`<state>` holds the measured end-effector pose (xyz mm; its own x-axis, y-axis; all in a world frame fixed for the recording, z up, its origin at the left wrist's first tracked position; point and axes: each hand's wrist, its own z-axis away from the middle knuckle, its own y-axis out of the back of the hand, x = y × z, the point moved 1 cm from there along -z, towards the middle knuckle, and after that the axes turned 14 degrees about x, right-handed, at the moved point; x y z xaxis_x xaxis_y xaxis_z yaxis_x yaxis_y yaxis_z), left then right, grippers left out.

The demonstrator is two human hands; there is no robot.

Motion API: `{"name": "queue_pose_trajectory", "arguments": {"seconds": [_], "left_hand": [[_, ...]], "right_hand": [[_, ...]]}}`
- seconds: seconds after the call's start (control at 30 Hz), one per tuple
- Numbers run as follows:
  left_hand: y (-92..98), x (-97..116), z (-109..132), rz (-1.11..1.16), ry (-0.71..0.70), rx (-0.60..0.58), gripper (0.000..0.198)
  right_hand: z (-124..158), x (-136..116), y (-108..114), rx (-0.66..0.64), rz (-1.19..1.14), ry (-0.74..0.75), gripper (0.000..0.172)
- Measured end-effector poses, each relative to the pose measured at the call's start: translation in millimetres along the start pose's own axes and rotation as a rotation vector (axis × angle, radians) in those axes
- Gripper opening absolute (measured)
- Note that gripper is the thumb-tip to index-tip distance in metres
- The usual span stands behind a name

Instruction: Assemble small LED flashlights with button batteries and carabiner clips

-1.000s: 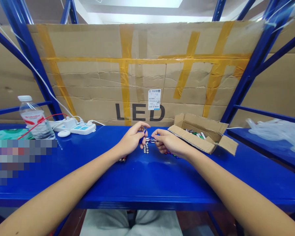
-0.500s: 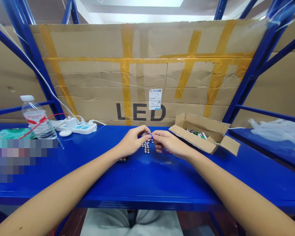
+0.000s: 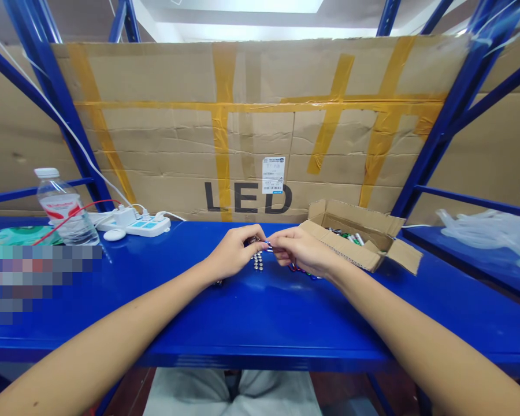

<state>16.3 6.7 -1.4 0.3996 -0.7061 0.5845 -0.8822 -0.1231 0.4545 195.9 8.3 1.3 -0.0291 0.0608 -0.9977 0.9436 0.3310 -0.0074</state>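
My left hand (image 3: 234,252) and my right hand (image 3: 301,250) meet over the middle of the blue table. Both are closed, with thumbs and fingers pinching a small shiny blue-and-silver piece (image 3: 268,246) between them; its exact kind is too small to make out. Just below the left fingertips, small round silver pieces (image 3: 259,264) stand in short rows on the table. Partly under the right hand lie several small metallic red, blue and green pieces (image 3: 302,271). A few dark, shiny pieces (image 3: 219,283) show at the left wrist, mostly hidden.
An open cardboard box (image 3: 351,234) with small metallic pieces stands at the right. Left are a water bottle (image 3: 65,208), a power strip (image 3: 147,225) with cables and a green packet (image 3: 21,234). A large taped cardboard sheet (image 3: 177,150) closes off the back; clear plastic (image 3: 494,234) lies far right.
My right hand has turned slightly and shifted a little, showing more of the coloured pieces beneath it. The left hand has barely moved. Both keep their pinch.
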Motion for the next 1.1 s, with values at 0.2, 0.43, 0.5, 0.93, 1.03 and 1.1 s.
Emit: {"name": "queue_pose_trajectory", "arguments": {"seconds": [0.2,0.43,0.5,0.93,1.03,1.1], "left_hand": [[-3.8,1,2,-0.022,-0.008,0.012,0.009],[-5.5,-1,4,-0.012,0.052,0.001,0.026],[-5.3,-2,4,-0.008,0.070,-0.001,0.027],[-11.4,-6,6,0.030,0.107,-0.016,0.009],[-10.2,-5,5,-0.007,0.110,0.032,0.008],[-8.6,-6,4,-0.053,0.106,0.046,0.009]], "right_hand": [[3,0,-2,0.107,0.381,0.244,0.026],[0,0,1,0.260,0.865,0.608,0.024],[-2,3,3,0.299,0.987,0.666,0.023],[7,0,-11,0.255,1.468,0.731,0.021],[8,2,-11,0.267,1.461,0.775,0.024],[7,3,-10,0.273,1.422,0.776,0.023]]}}
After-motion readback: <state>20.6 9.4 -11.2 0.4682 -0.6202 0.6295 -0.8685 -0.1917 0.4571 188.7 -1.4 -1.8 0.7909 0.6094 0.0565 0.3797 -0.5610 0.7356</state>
